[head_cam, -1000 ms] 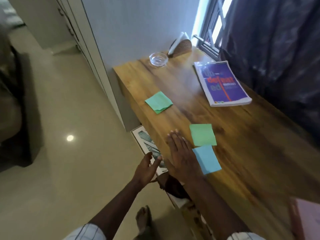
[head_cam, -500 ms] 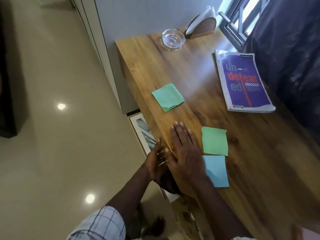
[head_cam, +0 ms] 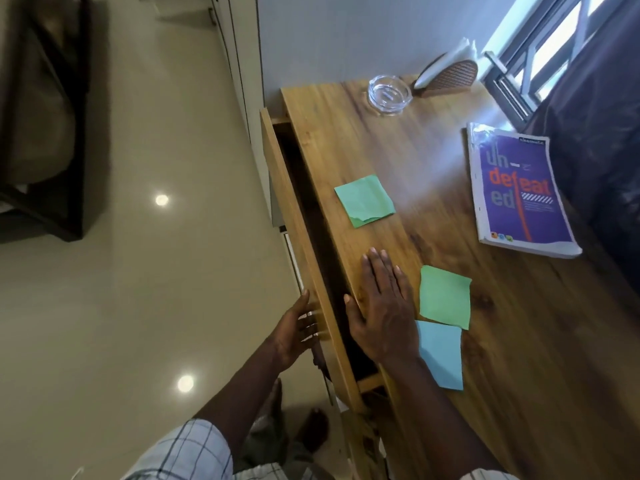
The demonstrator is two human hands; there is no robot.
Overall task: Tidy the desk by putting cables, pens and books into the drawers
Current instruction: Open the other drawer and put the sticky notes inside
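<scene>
Right hand [head_cam: 382, 311] lies flat, palm down, on the desk top [head_cam: 433, 188] at its front edge. Fingers [head_cam: 379, 271] are extended and close together, thumb splayed out over the drawer gap. Not pinching anything.

Left hand [head_cam: 294, 332] is at the outer face of the drawer front [head_cam: 294, 216], fingers loosely spread and motion-blurred. Whether it actually grips the panel: cannot tell.

Drawer is partly open, a narrow dark slot [head_cam: 322, 237] between the front panel and the desk edge. Contents not visible, too dark.

Just right of the right hand: green sticky note [head_cam: 446, 296], and below it a blue sticky note [head_cam: 441, 355] that the wrist edge touches or just overlaps. The two notes overlap slightly at a corner. A second green note [head_cam: 364, 200] sits further up the desk near the front edge, one corner curled.

Task thing on view: purple book [head_cam: 519, 192] with "undefeated" on the cover, flat on the desk at the far right side, well apart from both hands and from the drawer.

Far end of the desk: glass ashtray [head_cam: 389, 94], and beside it a woven napkin holder [head_cam: 448, 77] with white paper in it. Window [head_cam: 540, 46] and dark curtain [head_cam: 602, 140] behind the book. Checked sleeve [head_cam: 183, 452] at the bottom, bare feet [head_cam: 311, 427] on the tiled floor [head_cam: 138, 271].
</scene>
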